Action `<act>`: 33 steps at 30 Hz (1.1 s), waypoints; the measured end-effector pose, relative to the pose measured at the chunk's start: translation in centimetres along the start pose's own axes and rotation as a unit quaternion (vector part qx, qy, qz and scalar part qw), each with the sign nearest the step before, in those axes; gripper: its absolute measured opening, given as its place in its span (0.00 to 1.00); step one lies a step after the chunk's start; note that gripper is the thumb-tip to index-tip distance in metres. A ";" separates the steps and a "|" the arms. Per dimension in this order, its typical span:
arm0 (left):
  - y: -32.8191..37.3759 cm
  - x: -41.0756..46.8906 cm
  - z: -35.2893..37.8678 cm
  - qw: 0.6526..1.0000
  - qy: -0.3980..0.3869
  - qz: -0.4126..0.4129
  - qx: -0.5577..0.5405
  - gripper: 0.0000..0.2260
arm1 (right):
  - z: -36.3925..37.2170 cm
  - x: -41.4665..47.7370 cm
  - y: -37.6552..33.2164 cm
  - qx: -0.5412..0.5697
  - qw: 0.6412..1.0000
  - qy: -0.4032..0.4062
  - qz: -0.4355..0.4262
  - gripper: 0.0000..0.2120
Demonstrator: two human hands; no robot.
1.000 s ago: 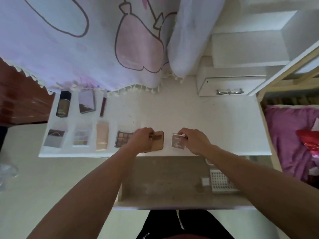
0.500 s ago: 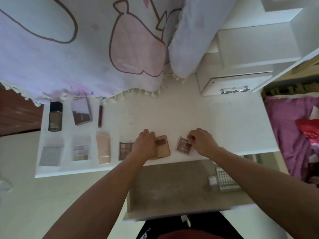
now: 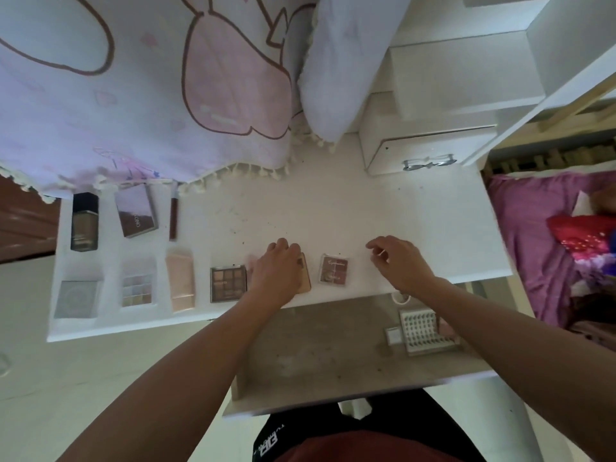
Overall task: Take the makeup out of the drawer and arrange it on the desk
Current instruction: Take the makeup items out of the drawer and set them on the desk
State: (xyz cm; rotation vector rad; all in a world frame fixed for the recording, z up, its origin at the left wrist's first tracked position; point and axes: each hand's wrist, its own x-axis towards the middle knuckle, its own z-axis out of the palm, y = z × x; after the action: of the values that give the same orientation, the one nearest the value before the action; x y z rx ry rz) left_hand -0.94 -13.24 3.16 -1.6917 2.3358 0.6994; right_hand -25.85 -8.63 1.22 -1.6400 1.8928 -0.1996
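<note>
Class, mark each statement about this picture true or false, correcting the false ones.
1. The left grip lies on the tan rectangular compact. True.
2. The right grip holds the small brown square palette. False: it hovers beside it, apart.
3. The grey drawer is closed. False: it stands open, a white gridded tray inside.
4. The dark glass bottle lies at the white desk's left end. True.

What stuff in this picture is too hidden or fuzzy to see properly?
Head view only:
1. Tan compact: mostly under the left hand; its grip is hidden.
2. Lip tube: top end goes under the curtain fringe.
3. Pink thing in the drawer: mostly behind the right forearm.
4. Small palette: lettering too small to read.
</note>
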 end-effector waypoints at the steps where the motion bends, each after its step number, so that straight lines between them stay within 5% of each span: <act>1: 1.0 -0.4 0.0 1.000 0.004 0.012 -0.009 0.10 | -0.5 -0.8 1.0 0.000 1.000 0.008 0.003 0.10; 8: 8.3 -4.0 3.8 0.996 -0.018 0.044 -0.075 0.11 | -1.9 -7.4 8.9 -0.037 0.999 -0.028 0.026 0.06; 22: 18.8 -7.4 17.7 0.975 -0.180 -0.095 -0.092 0.15 | -1.1 -10.9 21.7 -0.166 0.965 -0.204 -0.005 0.13; 33: 22.6 -1.3 23.1 0.981 -0.184 -0.027 -0.054 0.23 | 2.6 -9.4 23.5 -0.272 0.920 -0.267 -0.092 0.16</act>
State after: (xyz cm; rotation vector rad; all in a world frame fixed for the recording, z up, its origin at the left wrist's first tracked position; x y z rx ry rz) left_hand -24.59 4.16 -10.48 -1.5044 2.0227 1.0442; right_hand -43.88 5.95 -9.13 -1.9670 1.4329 0.6987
